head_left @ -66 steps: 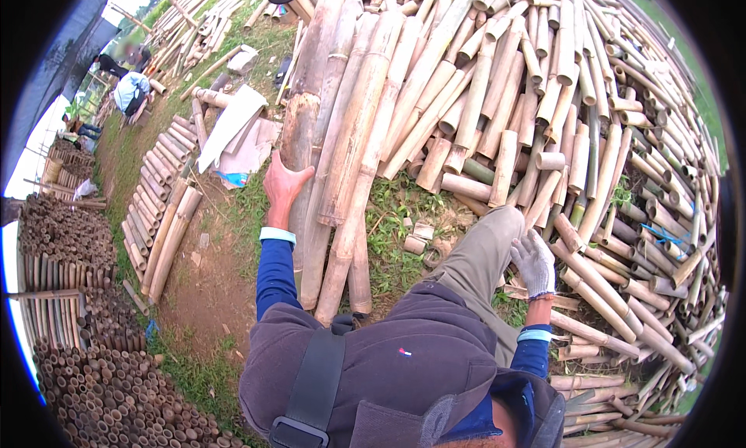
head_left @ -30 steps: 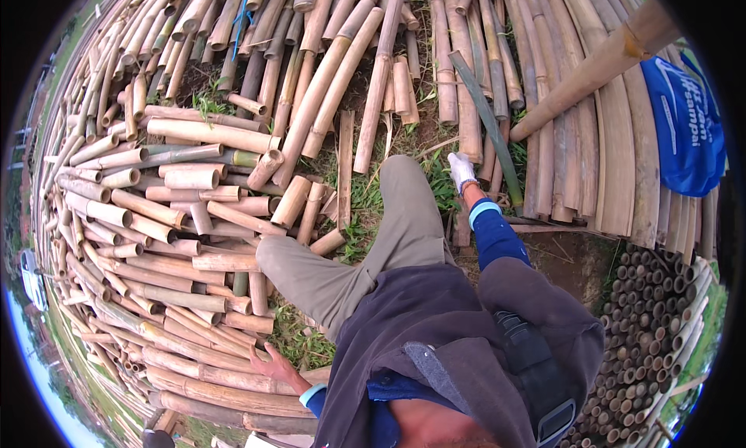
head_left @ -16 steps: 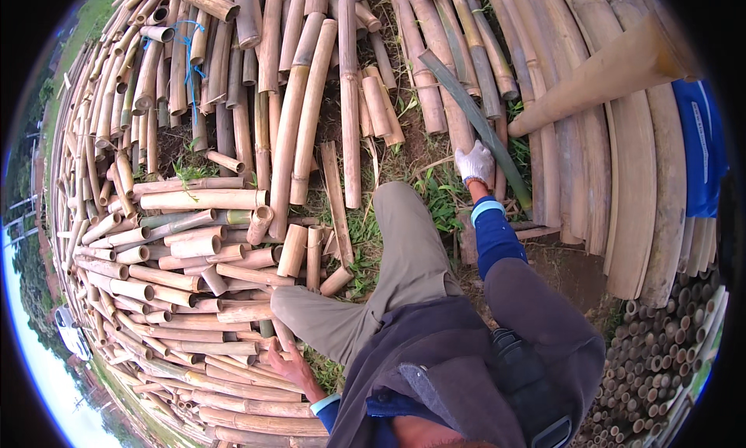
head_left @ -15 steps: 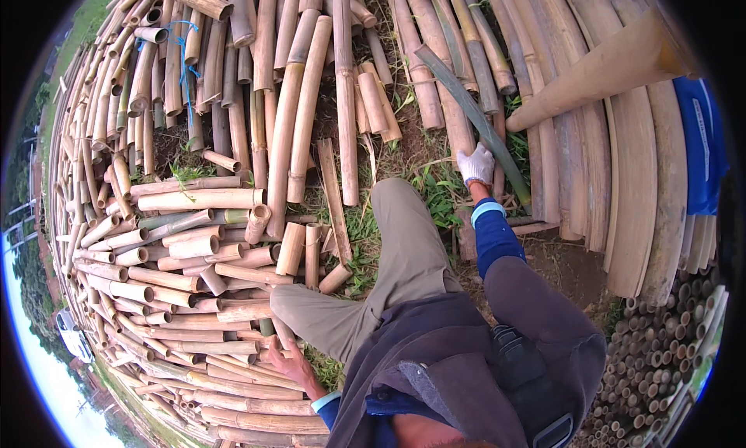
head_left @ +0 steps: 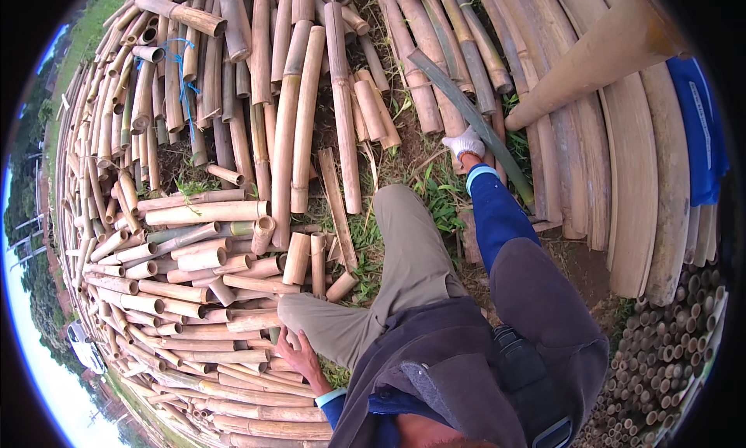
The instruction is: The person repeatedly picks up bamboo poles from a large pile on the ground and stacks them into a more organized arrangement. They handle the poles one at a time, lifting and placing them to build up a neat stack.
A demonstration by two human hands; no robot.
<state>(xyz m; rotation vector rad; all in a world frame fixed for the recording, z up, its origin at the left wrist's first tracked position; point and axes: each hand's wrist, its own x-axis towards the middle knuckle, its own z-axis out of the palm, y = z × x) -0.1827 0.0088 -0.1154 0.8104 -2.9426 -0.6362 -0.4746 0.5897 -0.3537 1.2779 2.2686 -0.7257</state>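
In a white work glove, my right hand [head_left: 465,143] reaches out over the grass, its fingers closed around the lower end of a long bamboo pole [head_left: 429,55]. Just right of the glove, a dark green split bamboo strip [head_left: 474,122] lies slantwise across the poles. My left hand [head_left: 301,356] is bare and hangs beside my bent knee, over the stacked bamboo pieces [head_left: 233,347]. Its fingers are spread and hold nothing.
Cut bamboo tubes [head_left: 198,257] cover the ground on the left. Wide split bamboo slats [head_left: 575,160] lie at right, with a thick bamboo pole [head_left: 583,71] slanting above them. A blue sheet [head_left: 697,129] and upright-ended bamboo [head_left: 660,355] are at far right.
My right hand has moved slightly up and left, with its arm stretched farther. My left hand has shifted a little right, near the knee. The view has tilted slightly.
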